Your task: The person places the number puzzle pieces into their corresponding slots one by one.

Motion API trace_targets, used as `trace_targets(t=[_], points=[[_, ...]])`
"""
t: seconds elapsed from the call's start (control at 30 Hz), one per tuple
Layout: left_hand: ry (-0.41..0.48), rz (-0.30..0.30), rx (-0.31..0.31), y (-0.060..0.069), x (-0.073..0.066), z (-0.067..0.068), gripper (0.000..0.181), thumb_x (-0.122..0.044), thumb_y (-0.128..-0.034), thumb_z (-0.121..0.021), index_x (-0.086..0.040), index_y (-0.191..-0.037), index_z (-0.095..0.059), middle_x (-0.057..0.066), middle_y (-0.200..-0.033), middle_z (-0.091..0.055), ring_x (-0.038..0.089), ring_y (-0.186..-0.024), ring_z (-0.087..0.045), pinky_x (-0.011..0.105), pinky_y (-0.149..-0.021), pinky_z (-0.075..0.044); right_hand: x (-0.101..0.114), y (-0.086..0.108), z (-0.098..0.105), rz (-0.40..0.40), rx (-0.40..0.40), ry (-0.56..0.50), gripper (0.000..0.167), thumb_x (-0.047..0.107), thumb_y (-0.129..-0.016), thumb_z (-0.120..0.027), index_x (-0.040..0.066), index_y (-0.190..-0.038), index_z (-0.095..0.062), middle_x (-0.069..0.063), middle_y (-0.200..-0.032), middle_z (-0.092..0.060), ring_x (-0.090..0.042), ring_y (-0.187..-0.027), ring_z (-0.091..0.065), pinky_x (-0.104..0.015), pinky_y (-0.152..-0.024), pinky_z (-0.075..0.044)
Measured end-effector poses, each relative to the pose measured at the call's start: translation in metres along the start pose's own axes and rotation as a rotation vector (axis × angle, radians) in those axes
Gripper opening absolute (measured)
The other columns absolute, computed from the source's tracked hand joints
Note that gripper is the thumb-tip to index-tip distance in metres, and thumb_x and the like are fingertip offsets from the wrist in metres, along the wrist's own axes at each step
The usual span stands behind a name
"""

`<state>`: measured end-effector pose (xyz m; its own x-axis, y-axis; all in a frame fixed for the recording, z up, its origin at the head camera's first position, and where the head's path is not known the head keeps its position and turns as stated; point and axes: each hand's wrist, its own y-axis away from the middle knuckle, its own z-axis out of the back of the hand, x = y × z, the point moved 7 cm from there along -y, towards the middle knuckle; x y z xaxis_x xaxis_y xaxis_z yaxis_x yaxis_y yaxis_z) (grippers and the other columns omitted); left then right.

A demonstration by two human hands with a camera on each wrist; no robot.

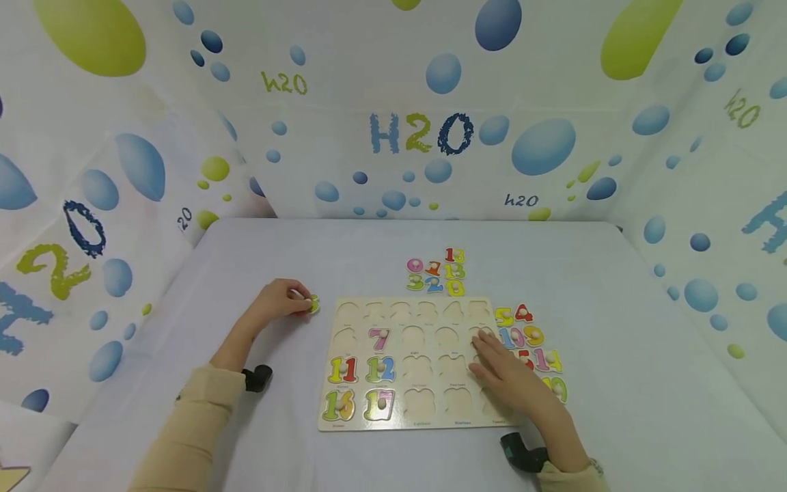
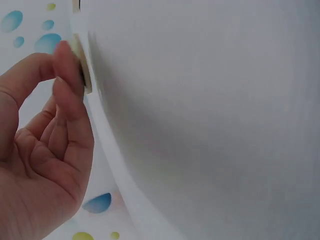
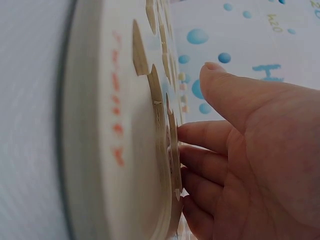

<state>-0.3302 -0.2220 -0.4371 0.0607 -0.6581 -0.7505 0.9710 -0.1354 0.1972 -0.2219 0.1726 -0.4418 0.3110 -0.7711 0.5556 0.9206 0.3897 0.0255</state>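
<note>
My left hand [image 1: 284, 298] is off the board's upper left corner, with thumb and fingertips pinching a small yellow-green puzzle piece [image 1: 314, 303]. In the left wrist view that puzzle piece [image 2: 86, 65] shows edge-on at the fingertips, and its number cannot be read. The wooden number board [image 1: 398, 345] lies flat on the white cloth. Pieces 7 [image 1: 379, 339], 11 [image 1: 342, 370], 12 [image 1: 380, 369], 16 [image 1: 339, 406] and 17 [image 1: 379, 404] sit in its recesses. My right hand [image 1: 509, 377] lies over the board's right edge, fingers extended, fingertips touching it.
Behind the board lie several loose number pieces, among them a pink 0 [image 1: 415, 265] and a blue 2 [image 1: 434, 285]. More loose pieces, including a red 4 [image 1: 524, 313], are along the right edge, partly under my right hand. A patterned curtain [image 1: 344, 137] encloses the table.
</note>
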Motion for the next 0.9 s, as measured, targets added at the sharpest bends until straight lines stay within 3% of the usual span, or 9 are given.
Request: trace_targets(t=[0.07, 0.2, 0.47, 0.67, 0.9], points=[[0.036, -0.005, 0.003, 0.003, -0.006, -0.006, 0.019, -0.009, -0.0853, -0.065, 0.004, -0.097, -0.062, 0.005, -0.073, -0.065, 0.014, -0.063, -0.062, 0.026, -0.059, -0.049, 0.001, 0.000, 0.000, 0.006, 0.001, -0.003, 0.058, 0.034, -0.095, -0.053, 0.000, -0.140, -0.040, -0.019, -0.147, -0.030, -0.035, -0.135, -0.024, -0.053, -0.103, -0.026], [0.096, -0.036, 0.080, 0.009, -0.024, -0.027, 0.017, -0.008, -0.0859, -0.066, 0.004, -0.097, -0.061, 0.006, -0.071, -0.065, 0.015, -0.062, -0.062, 0.026, -0.059, -0.051, 0.002, 0.000, 0.000, 0.011, -0.001, -0.004, 0.057, 0.033, -0.096, -0.054, -0.001, -0.140, -0.040, -0.020, -0.147, -0.030, -0.036, -0.135, -0.024, -0.053, -0.103, -0.026], [0.082, -0.028, 0.224, 0.023, -0.040, -0.065, 0.012, -0.011, -0.0844, -0.068, -0.001, -0.090, -0.063, 0.007, -0.063, -0.065, 0.017, -0.059, -0.063, 0.026, -0.056, -0.048, 0.000, 0.000, -0.001, 0.008, 0.000, -0.007, 0.057, 0.032, -0.095, -0.055, -0.001, -0.140, -0.040, -0.020, -0.147, -0.029, -0.035, -0.135, -0.024, -0.053, -0.102, -0.026], [0.029, -0.023, 0.257, 0.028, -0.043, -0.072, 0.008, -0.010, -0.0852, -0.068, -0.003, -0.087, -0.063, 0.006, -0.062, -0.064, 0.017, -0.057, -0.061, 0.025, -0.055, -0.046, 0.000, 0.000, -0.002, 0.015, -0.003, -0.002, 0.057, 0.032, -0.095, -0.055, 0.000, -0.140, -0.040, -0.020, -0.147, -0.029, -0.035, -0.135, -0.023, -0.053, -0.103, -0.026], [0.045, -0.009, 0.308, 0.029, -0.042, -0.075, 0.010, -0.010, -0.0864, -0.067, -0.002, -0.087, -0.062, 0.007, -0.062, -0.064, 0.018, -0.058, -0.063, 0.026, -0.058, -0.046, 0.001, 0.000, -0.001, 0.007, -0.002, 0.013, 0.057, 0.032, -0.095, -0.055, 0.000, -0.140, -0.040, -0.020, -0.147, -0.029, -0.036, -0.135, -0.023, -0.052, -0.103, -0.026]])
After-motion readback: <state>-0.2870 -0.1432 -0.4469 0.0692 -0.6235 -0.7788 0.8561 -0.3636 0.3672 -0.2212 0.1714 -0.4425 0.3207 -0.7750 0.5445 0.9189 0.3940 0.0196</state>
